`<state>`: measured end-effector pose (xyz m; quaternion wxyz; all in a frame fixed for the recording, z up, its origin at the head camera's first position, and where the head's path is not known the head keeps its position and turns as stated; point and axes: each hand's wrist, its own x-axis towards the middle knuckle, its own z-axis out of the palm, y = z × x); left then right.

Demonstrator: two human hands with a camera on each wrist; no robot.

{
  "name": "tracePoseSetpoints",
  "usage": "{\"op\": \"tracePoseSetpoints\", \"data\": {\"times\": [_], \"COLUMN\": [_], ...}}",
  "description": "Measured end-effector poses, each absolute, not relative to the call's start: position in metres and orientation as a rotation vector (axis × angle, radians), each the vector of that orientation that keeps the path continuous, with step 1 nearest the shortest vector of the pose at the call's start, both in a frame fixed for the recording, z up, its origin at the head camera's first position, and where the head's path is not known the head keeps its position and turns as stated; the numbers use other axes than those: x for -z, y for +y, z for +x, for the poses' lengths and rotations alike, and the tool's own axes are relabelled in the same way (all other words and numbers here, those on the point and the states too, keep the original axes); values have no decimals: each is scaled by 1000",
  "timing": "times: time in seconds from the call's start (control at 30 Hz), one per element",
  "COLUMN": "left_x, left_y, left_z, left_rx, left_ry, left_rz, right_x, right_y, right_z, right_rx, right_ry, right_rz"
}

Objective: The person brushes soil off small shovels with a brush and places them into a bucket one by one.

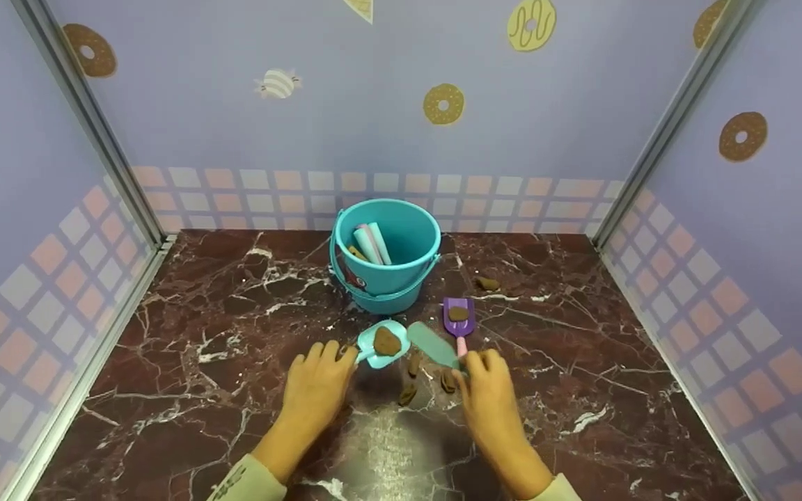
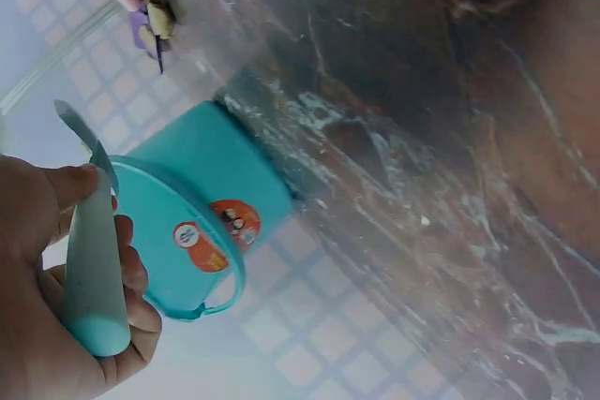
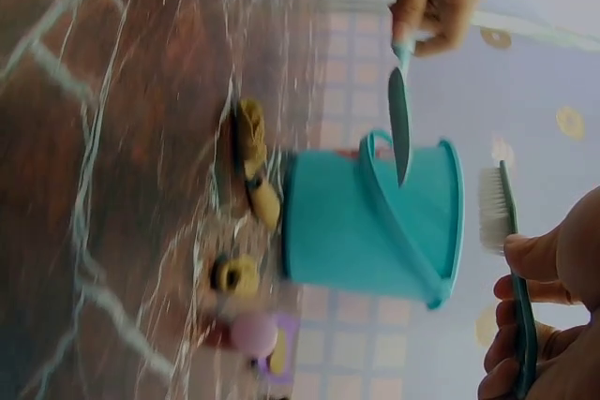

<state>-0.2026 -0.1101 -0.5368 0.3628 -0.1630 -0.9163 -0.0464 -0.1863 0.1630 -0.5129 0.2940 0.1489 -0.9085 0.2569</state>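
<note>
My left hand (image 1: 317, 386) grips the pale blue handle of a small shovel (image 1: 402, 332). On its blade lies a brown lump (image 1: 386, 342). To the right, my right hand (image 1: 493, 396) holds a green brush (image 3: 521, 311), whose white bristles (image 3: 493, 213) show in the right wrist view. In the head view the brush head (image 1: 434, 344) points toward the shovel, apart from it. Several brown lumps (image 1: 408, 395) lie on the table between the hands. Beyond the right hand rests a purple shovel (image 1: 467, 325) with a pink handle, bearing another brown lump (image 1: 457, 314).
A turquoise bucket (image 1: 387, 299) stands behind the shovels, with light blue and pink items (image 1: 372, 243) inside. One more brown lump (image 1: 488, 284) lies right of it. The dark red marble table (image 1: 234, 390) is bounded by patterned walls (image 1: 387, 125) at the back and sides.
</note>
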Motion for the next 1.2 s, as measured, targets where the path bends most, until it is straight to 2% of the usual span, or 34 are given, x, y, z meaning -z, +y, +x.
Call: {"op": "tracePoseSetpoints", "data": {"times": [0.33,0.9,1.2], "left_x": [523,522,527], "left_y": [-107,-111,-117], "left_z": [-188,-181,-176], "left_rx": [133,162,153], "left_ry": [-2311,-2268,-2301], "left_rz": [-434,-495,-470], "right_x": [520,515,512], "right_y": [127,138,154], "right_z": [-178,-182,-196], "right_rx": [-573,-664,-647], "right_ry": [-2385,-2466,-2445], "right_rz": [651,573,466]}}
